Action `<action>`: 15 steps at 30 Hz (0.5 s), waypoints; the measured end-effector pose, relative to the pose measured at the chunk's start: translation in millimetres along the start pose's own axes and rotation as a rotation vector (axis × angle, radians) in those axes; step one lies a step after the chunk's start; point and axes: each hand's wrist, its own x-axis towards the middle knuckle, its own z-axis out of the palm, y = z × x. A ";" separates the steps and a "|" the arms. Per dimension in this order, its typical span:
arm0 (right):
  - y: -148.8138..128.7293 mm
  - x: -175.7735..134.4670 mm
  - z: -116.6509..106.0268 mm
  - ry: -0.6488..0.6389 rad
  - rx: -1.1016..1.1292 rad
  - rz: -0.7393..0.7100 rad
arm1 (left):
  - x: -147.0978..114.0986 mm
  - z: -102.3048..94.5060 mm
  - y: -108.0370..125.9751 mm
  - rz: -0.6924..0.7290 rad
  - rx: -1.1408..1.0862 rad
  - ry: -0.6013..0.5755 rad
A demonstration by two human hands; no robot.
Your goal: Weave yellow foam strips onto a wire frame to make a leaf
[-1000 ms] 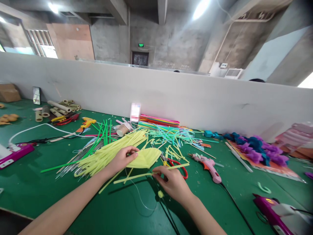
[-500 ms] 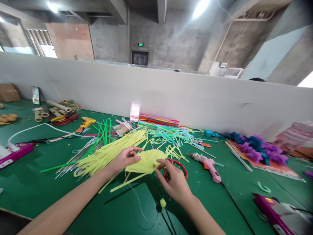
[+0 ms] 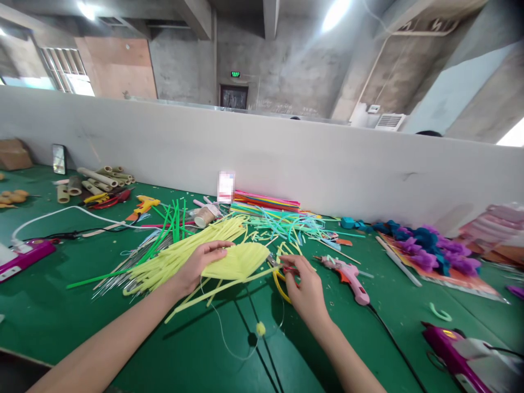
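My left hand [image 3: 202,265] is closed on a flat yellow leaf-shaped piece [image 3: 237,261] made of fuzzy pipe cleaners, holding it by its left side. A loose yellow pipe cleaner [image 3: 221,291] runs slantwise just below it. To the right, my right hand [image 3: 305,286] has its fingers closed around scissors [image 3: 281,288] with red and yellow handles; the blades point toward the leaf-shaped piece and are partly hidden. A thin clear thread [image 3: 224,333] loops down beneath the leaf, near a small yellow fuzzy ball [image 3: 261,328].
Beyond my left hand lies a heap of yellow pipe cleaners [image 3: 184,248]. A pink glue gun [image 3: 347,277] rests right of my right hand, its cord trailing forward. A yellow glue gun [image 3: 146,204], bamboo pieces [image 3: 98,180], purple flowers [image 3: 429,248] and a power strip [image 3: 458,355] stand around.
My right hand has left the leaf's edge, moved right and taken hold of the scissors. My left hand has shifted the leaf slightly left and up. The yellow ball has moved left.
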 end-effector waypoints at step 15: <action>-1.7 -3.1 -2.4 0.034 -0.123 -0.071 | 0.0 0.6 1.2 -0.011 0.010 0.009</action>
